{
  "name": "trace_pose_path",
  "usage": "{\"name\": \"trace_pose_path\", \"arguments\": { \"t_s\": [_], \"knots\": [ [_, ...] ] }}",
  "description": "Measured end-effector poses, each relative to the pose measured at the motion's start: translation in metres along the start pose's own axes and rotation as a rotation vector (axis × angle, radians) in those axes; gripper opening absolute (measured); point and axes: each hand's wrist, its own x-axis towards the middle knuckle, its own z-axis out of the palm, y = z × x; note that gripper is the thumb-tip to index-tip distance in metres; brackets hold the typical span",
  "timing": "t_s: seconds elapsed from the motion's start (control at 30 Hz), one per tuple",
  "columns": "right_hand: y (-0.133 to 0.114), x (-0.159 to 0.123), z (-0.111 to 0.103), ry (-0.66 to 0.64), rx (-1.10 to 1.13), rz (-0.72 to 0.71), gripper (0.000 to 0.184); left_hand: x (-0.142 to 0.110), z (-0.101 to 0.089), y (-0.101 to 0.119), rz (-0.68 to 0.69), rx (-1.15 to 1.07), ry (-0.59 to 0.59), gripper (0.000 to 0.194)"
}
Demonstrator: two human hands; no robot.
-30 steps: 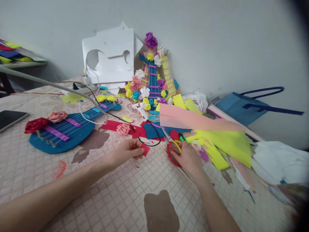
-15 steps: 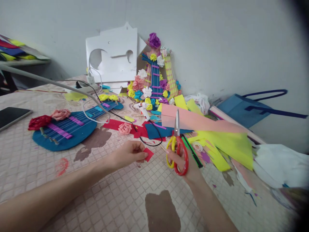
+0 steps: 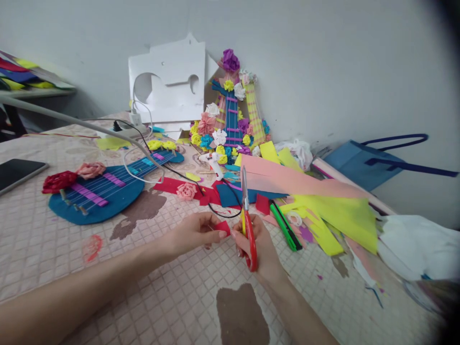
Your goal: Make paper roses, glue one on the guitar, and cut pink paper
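A small piece of red paper (image 3: pixel 223 227) is pinched between the thumb and fingers of my left hand (image 3: pixel 196 230). Close on its right, my right hand (image 3: pixel 258 244) has its fingers around scissors (image 3: pixel 252 242) with red and yellow handles, the blades pointing up and away from me. My right fingertips nearly meet the red piece; whether they touch it I cannot tell. Beyond my hands lie a red strip (image 3: pixel 168 187), a pink paper rose (image 3: pixel 186 191) and a dark blue sheet (image 3: pixel 230 195). A green cutter knife (image 3: pixel 286 225) rests right of my right hand.
A blue paper guitar (image 3: pixel 122 201) with roses lies at the left, near a phone (image 3: pixel 21 173). A white glue gun (image 3: pixel 213 164) stands behind the red strip, cables around it. Yellow sheets (image 3: pixel 345 215), a pink sheet (image 3: pixel 287 178) and a blue bag (image 3: pixel 362 163) crowd the right.
My right hand has moved left with the scissors, close to my left hand, and the scissors have turned more edge-on. The cutter knife and a red scrap beside it are now uncovered.
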Motion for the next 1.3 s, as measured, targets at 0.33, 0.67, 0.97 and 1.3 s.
{"name": "trace_pose_path", "arguments": {
  "t_s": [0.33,0.67,0.97,1.3],
  "knots": [
    [0.003,-0.007,-0.004,-0.166,0.04,-0.012,0.036,0.002,-0.012,0.01,0.059,-0.251,0.144,0.024],
    [-0.006,-0.022,-0.005,-0.32,-0.39,0.002,0.039,-0.001,-0.033,0.032,0.144,-0.319,0.222,0.021],
    [-0.009,-0.026,-0.001,-0.297,-0.453,-0.011,0.029,0.002,-0.041,0.029,0.109,-0.324,0.127,0.019],
    [-0.002,-0.022,-0.004,-0.322,-0.491,0.0,0.028,0.002,-0.04,0.032,0.107,-0.338,0.139,0.022]
  ]
}}
